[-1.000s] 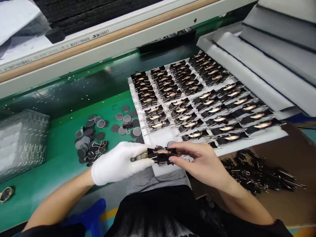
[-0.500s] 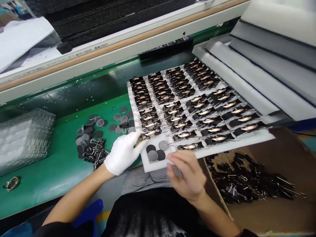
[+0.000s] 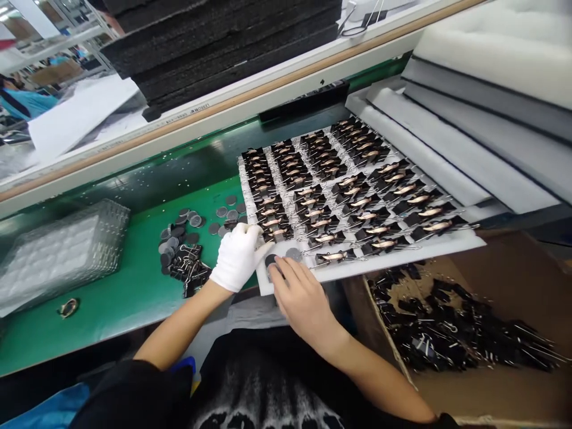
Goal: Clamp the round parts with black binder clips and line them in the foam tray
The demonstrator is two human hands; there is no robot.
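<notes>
My left hand (image 3: 236, 257), in a white glove, grips the near left edge of a white foam tray (image 3: 339, 272). Its forefinger lies by the closest binder clip (image 3: 277, 233), and its thumb rests on the tray. Rows of black binder clips clamp tan curved pieces across the tray. My bare right hand (image 3: 304, 298) bends over the tray's near left corner, its fingertips and thumb closed at a round grey disc (image 3: 271, 270). A dark disc (image 3: 270, 259) and another grey disc (image 3: 294, 254) show beside the fingers; the hand covers the rest of that corner.
Loose discs (image 3: 170, 244) and a heap of binder clips (image 3: 190, 268) lie on the green table (image 3: 134, 298). Clear plastic trays (image 3: 67, 250) are stacked left, near a small ring-shaped piece (image 3: 68, 307). A cardboard box (image 3: 469, 381) holds more clips. Foam sheets (image 3: 447, 143) lean at right.
My right hand has moved left from the tray's front edge onto the discs in the corner. My left hand stays at the tray's left edge. The camera view has shifted.
</notes>
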